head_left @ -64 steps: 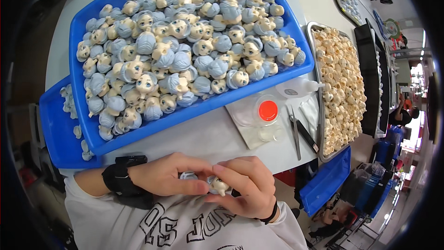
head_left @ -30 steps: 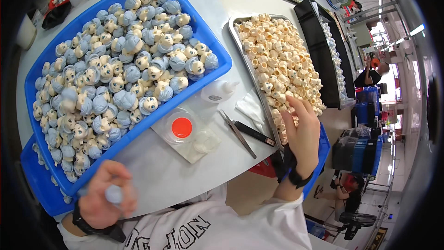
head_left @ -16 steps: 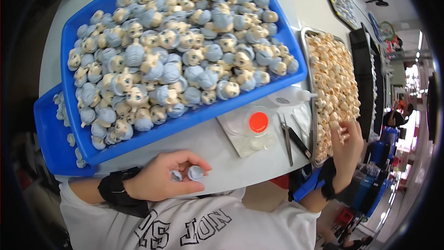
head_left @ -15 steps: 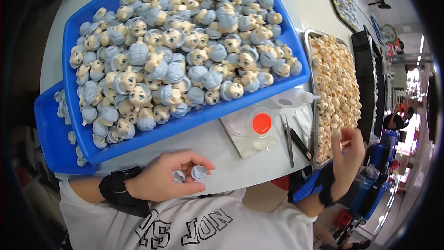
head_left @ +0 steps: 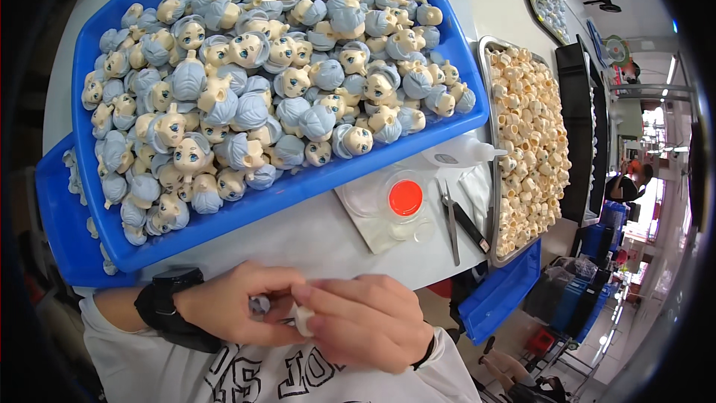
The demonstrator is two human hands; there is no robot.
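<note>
My left hand (head_left: 239,306) is closed around a small grey-blue doll hair piece (head_left: 259,304), which shows between thumb and fingers. Against it, my right hand (head_left: 369,321) pinches a small pale cream doll face part (head_left: 303,321). The two hands meet low in front of my shirt, just off the table's near edge. Fingers cover much of both parts, so I cannot tell whether they are joined. Beyond the hands, a large blue bin (head_left: 246,213) is heaped with doll heads (head_left: 192,155) that have grey-blue hair.
At right, a metal tray (head_left: 493,201) holds many cream face parts (head_left: 526,142). Between bin and tray lie tweezers (head_left: 452,227), a black-handled knife (head_left: 470,225), a white squeeze bottle (head_left: 466,151) and a red-topped container (head_left: 405,198). A smaller blue tray (head_left: 56,201) sits left.
My right hand has come from the metal tray to my left hand, bringing a cream face part. The left fingers have closed in more, and the view has shifted slightly.
</note>
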